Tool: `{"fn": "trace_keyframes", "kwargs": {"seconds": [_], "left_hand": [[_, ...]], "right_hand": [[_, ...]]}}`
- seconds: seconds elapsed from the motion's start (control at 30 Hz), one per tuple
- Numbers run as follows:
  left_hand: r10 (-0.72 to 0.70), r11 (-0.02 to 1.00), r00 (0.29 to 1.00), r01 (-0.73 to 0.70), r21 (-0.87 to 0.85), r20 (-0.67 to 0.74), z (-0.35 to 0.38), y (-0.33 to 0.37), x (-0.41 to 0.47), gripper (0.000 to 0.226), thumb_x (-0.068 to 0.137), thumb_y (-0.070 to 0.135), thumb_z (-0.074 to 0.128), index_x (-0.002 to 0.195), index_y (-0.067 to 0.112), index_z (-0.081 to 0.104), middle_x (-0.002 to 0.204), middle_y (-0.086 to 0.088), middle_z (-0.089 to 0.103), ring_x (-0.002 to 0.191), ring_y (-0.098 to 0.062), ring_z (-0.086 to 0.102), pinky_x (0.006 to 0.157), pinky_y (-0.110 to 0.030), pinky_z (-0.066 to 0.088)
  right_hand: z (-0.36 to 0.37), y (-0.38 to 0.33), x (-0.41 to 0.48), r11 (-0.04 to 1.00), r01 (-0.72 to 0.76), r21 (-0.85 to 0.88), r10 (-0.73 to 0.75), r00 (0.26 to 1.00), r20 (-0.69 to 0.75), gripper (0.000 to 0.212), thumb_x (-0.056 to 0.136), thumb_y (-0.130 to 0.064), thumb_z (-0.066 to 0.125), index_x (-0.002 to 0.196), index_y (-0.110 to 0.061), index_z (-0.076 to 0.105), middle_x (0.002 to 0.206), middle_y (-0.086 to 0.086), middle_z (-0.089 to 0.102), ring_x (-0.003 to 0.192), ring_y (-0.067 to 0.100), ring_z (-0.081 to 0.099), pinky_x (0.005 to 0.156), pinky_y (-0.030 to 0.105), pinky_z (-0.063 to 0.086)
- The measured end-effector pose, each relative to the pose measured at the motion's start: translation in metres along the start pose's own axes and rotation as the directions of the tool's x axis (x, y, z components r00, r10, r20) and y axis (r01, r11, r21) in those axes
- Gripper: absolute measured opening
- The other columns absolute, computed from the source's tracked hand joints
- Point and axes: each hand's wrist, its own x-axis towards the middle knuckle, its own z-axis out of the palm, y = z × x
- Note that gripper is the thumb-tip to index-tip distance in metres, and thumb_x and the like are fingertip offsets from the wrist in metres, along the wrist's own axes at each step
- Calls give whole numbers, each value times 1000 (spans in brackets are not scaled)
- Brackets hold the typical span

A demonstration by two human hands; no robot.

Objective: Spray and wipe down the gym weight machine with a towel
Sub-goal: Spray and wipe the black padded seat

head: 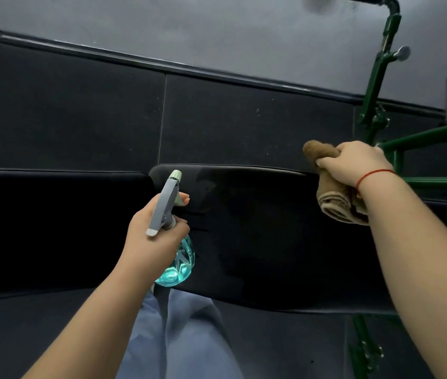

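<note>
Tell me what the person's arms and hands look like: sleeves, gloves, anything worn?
Both forearms are bare to the frame's edge, no sleeves in view. Neither the left hand nor the right hand wears a glove. A thin red thread bracelet circles the right wrist; the left wrist carries nothing.

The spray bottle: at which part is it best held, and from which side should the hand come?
Take the spray bottle at its narrow neck, coming from the back, opposite the nozzle. The neck is slimmer than the round blue body, and a forefinger then reaches the trigger, as the left hand shows.
</note>
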Motion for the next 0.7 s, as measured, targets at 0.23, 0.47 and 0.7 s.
{"fn": "trace_keyframes", "kwargs": {"seconds": [0.23, 0.47, 0.7], "left_hand": [[-23, 999, 999, 22, -31, -36, -8, 1, 15, 40, 84, -8, 66, 103, 27, 67, 95, -17, 68, 90, -36, 65, 76, -38, 55], [-70, 995, 993, 63, -71, -96, -23, -9, 27, 46, 85, -8, 65, 100, 35, 66, 94, -6, 67, 89, -31, 65, 79, -40, 56], [-149, 987, 980, 140, -80, -132, -46, -25, 30, 45, 86, -6, 66, 102, 37, 65, 87, 0, 65, 85, -20, 64, 70, -18, 53]], "right_hand": [[23, -59, 31, 988, 69, -138, -56, 994, 96, 37, 99, -44, 46, 110, -14, 64, 90, 5, 59, 84, 30, 58, 78, 39, 46], [64, -169, 26, 932, 273, -236, -271, 962, 44, 31, 96, -40, 42, 96, -16, 62, 81, 5, 60, 72, 27, 56, 69, 38, 45], [116, -277, 20, 785, 553, -278, -562, 825, 56, 32, 94, -34, 45, 117, -16, 60, 114, 9, 62, 105, 31, 56, 80, 42, 37]]}}
